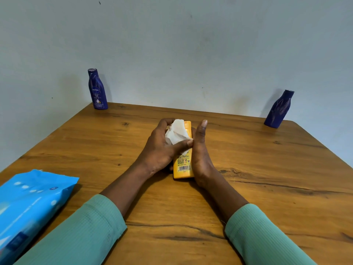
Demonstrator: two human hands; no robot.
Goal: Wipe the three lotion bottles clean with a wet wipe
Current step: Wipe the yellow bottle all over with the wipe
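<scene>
A yellow lotion bottle (183,168) lies lengthwise at the middle of the wooden table (267,178), its barcode end toward me. My right hand (200,157) grips its right side, thumb raised. My left hand (160,148) presses a crumpled white wet wipe (176,133) onto the bottle's upper part, thumb across the wipe. A dark blue lotion bottle (97,89) stands upright at the far left corner. Another dark blue bottle (279,109) stands at the far right corner; it has streaky marks on its side.
A blue pack of wet wipes (28,205) lies at the table's near left edge, partly over it. A pale wall (181,54) rises directly behind the table's far edge. My green sleeves (82,232) cover both forearms near the front.
</scene>
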